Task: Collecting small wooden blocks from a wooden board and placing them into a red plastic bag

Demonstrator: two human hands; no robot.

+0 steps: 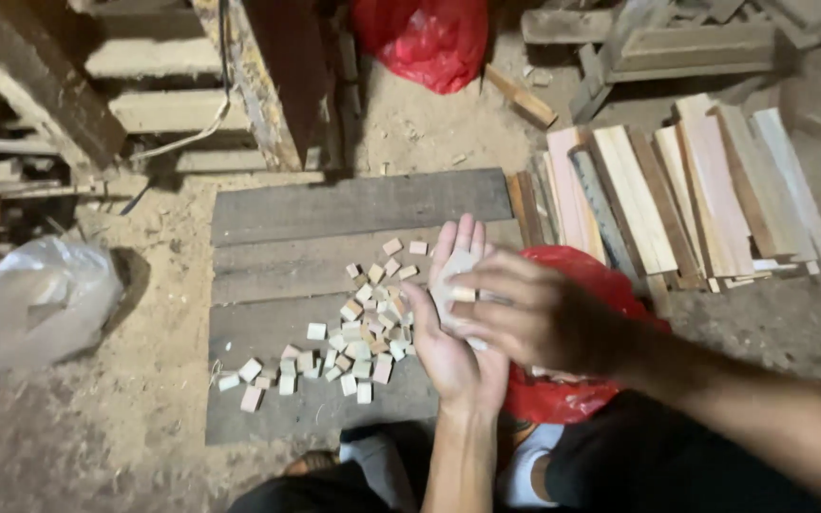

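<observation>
Workshop floor (116, 418), dusty with sawdust, dim light; three dark planks (334, 247) lie side by side on it as a low work surface.

Left hand (456, 313) palm up, open flat, fingers (463, 242) stretched and close together, above the planks' right edge. A few small pale wooden blocks (456, 275) rest in the palm; exact count hidden by the other hand. Right hand (534, 318) crosses over the left palm from the right, its fingers (486, 285) curled down and touching the blocks there, one block (464, 294) showing between thumb and forefinger. Cannot tell whether it is actually pinched or just covered.

Just left of the hands: a loose scatter of small wooden cubes (353, 337) on the planks, roughly forty to fifty, too many and too overlapped for an exact count. Densest near the left palm, thinning to a short row at the lower left.

Below and behind the hands: one red plastic bag (563, 399), crumpled, by the person's lap. A second red bag (425, 38) sits at top centre. One clear plastic bag (21, 304) at left edge.

Right side: a stack of flat wooden slats (686, 199), about a dozen, laid parallel, well apart from the cubes. More timber (677, 43) at top right, wooden frame pieces (163, 85) at top left.
</observation>
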